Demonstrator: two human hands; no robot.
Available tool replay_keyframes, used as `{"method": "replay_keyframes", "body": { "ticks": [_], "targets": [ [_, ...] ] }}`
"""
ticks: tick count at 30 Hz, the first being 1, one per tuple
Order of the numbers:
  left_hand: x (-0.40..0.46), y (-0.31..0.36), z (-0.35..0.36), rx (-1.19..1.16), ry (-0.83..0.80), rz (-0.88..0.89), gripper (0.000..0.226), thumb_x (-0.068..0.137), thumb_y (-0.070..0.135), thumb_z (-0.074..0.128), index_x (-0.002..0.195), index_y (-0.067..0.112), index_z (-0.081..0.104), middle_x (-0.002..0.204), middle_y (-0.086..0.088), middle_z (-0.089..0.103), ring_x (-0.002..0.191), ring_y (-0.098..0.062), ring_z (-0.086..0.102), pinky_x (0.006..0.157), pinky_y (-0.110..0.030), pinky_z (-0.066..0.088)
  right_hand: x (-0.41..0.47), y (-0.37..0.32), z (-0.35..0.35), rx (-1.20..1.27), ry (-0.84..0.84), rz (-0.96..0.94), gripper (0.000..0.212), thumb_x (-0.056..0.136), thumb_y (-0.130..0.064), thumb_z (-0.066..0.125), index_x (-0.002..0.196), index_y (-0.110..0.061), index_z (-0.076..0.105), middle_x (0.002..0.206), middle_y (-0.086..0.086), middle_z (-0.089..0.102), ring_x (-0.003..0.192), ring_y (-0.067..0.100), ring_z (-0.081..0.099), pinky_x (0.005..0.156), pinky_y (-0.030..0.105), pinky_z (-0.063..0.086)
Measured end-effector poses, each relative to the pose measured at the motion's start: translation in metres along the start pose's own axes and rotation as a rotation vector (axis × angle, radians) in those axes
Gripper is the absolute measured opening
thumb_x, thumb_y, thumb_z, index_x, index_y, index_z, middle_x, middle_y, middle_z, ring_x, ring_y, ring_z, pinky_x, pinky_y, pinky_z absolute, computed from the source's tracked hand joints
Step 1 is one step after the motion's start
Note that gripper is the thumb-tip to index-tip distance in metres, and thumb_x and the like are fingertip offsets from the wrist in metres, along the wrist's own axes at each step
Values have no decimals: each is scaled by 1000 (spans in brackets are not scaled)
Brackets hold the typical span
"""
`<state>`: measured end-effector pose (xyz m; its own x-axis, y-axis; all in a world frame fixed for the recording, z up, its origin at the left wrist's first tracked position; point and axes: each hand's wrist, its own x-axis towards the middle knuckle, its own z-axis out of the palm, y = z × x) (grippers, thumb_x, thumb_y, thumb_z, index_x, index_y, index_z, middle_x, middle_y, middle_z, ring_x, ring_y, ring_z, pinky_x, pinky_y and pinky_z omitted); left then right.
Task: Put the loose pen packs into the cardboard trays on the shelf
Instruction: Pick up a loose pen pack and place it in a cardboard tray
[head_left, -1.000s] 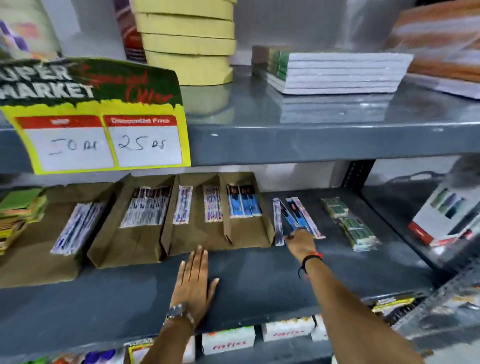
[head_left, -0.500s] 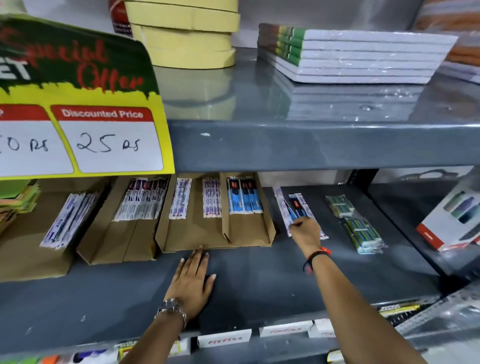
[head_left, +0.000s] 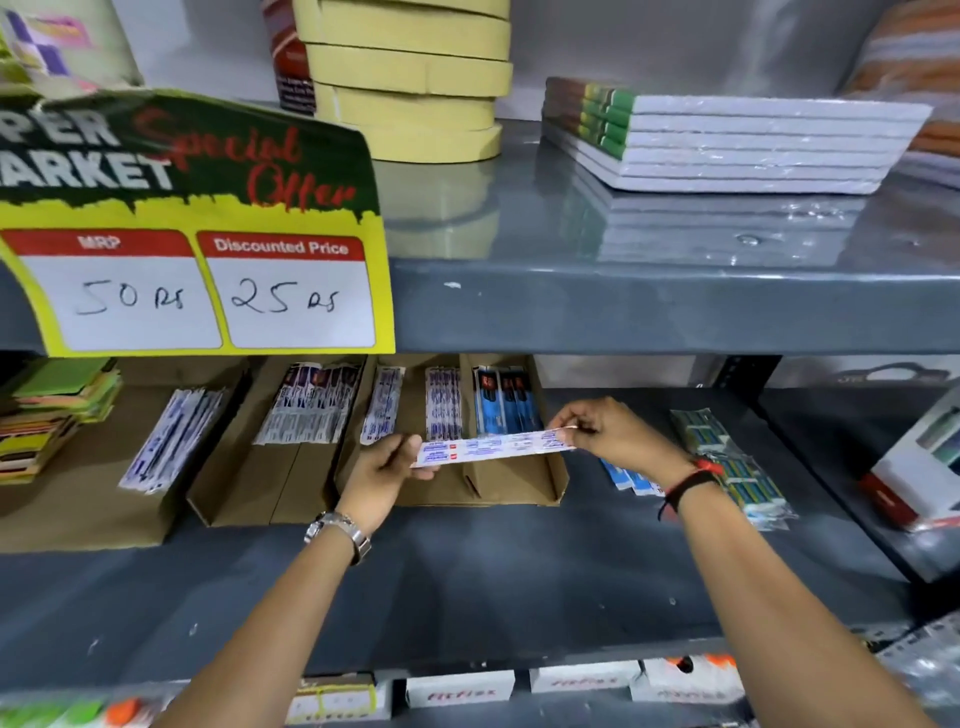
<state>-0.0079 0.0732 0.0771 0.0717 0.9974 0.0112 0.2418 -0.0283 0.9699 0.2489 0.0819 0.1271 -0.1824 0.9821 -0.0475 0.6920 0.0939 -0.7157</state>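
A long white pen pack (head_left: 493, 448) with blue print is held level between both hands, just above the front of a cardboard tray (head_left: 524, 486). My left hand (head_left: 382, 470) pinches its left end and my right hand (head_left: 610, 434) pinches its right end. That tray holds white packs (head_left: 442, 402) and blue packs (head_left: 503, 400) at its back. Two more cardboard trays (head_left: 249, 499) to the left hold white pen packs (head_left: 311, 405). Loose blue packs (head_left: 631, 480) lie on the grey shelf (head_left: 493, 577) under my right wrist.
Green-striped wrapped packs (head_left: 727, 462) lie on the shelf to the right, beside a white and red box (head_left: 914, 467). Coloured pads (head_left: 47, 415) are stacked at far left. A yellow price sign (head_left: 197, 291) hangs from the upper shelf, which carries tape rolls (head_left: 410, 78) and notebooks (head_left: 727, 140).
My right hand lifted a white pack off the loose pile and carried it left. My left hand rose from the shelf and took hold of its other end. The camera moved closer.
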Motion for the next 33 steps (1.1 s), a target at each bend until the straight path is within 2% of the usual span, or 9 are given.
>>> {"method": "replay_keyframes", "body": {
  "ticks": [5, 9, 12, 16, 19, 23, 28, 31, 33],
  "targets": [
    [4, -1, -10, 50, 76, -13, 27, 93, 16, 44, 68, 19, 55, 58, 1, 65, 61, -17, 62, 73, -27, 43, 9, 1, 8, -5, -101, 24, 15, 86, -2, 61, 99, 2, 66, 82, -5, 65, 84, 13, 58, 77, 18, 45],
    [-2, -22, -14, 114, 252, 3, 24, 94, 22, 40, 103, 7, 57, 97, -24, 68, 77, -26, 61, 74, -32, 45, 14, 0, 25, 167, -95, 90, 21, 88, 4, 55, 86, -17, 57, 75, -6, 58, 69, 6, 53, 57, 8, 44],
    [-18, -54, -21, 536, 126, 59, 44, 92, 35, 34, 128, 9, 40, 126, -21, 55, 106, -36, 57, 84, -41, 48, 24, -7, 47, 490, 1, 188, 35, 89, 13, 45, 77, -19, 51, 71, 2, 52, 61, 9, 49, 42, 6, 43],
    [-23, -90, -22, 971, -161, 227, 94, 70, 70, -9, 139, 12, 20, 152, -10, 20, 141, -27, 14, 117, -37, 9, 59, -27, 98, 605, 71, 221, 29, 90, 16, 41, 110, 2, 57, 72, 1, 48, 60, 10, 47, 49, 10, 44],
    [-22, -104, -17, 913, -120, 220, 65, 89, 52, 21, 140, 13, 13, 153, -4, 6, 143, -22, 5, 116, -30, 2, 94, -45, 139, 604, 198, 281, 31, 89, 13, 42, 116, 9, 57, 73, -4, 53, 59, 7, 49, 48, 8, 47],
    [-19, -109, -19, 878, -133, 186, 60, 91, 38, 39, 140, 11, 16, 154, -8, 10, 142, -20, 7, 117, -31, 6, 130, -51, 176, 463, 232, 324, 34, 85, 9, 45, 115, 2, 62, 114, 18, 68, 90, 21, 61, 86, 33, 54],
    [-19, -112, -19, 863, -108, 220, 60, 91, 38, 40, 139, 9, 19, 153, -9, 16, 142, -20, 12, 117, -31, 6, 147, -51, 187, 344, 126, 363, 39, 85, 7, 46, 122, 1, 59, 115, 17, 65, 70, 16, 56, 61, 16, 42],
    [-19, -114, -19, 855, -100, 231, 60, 90, 39, 41, 139, 10, 21, 153, -9, 18, 142, -21, 12, 115, -29, 3, 144, -54, 183, 203, 59, 351, 40, 87, 6, 47, 124, 0, 58, 133, 18, 57, 116, 27, 58, 99, 31, 46],
    [-19, -115, -19, 853, -100, 229, 60, 90, 39, 40, 139, 11, 21, 153, -9, 18, 142, -20, 12, 114, -28, 2, 143, -56, 181, 133, 40, 355, 39, 89, 4, 43, 125, 0, 57, 137, 19, 53, 128, 29, 49, 108, 30, 39]
  ]
}}
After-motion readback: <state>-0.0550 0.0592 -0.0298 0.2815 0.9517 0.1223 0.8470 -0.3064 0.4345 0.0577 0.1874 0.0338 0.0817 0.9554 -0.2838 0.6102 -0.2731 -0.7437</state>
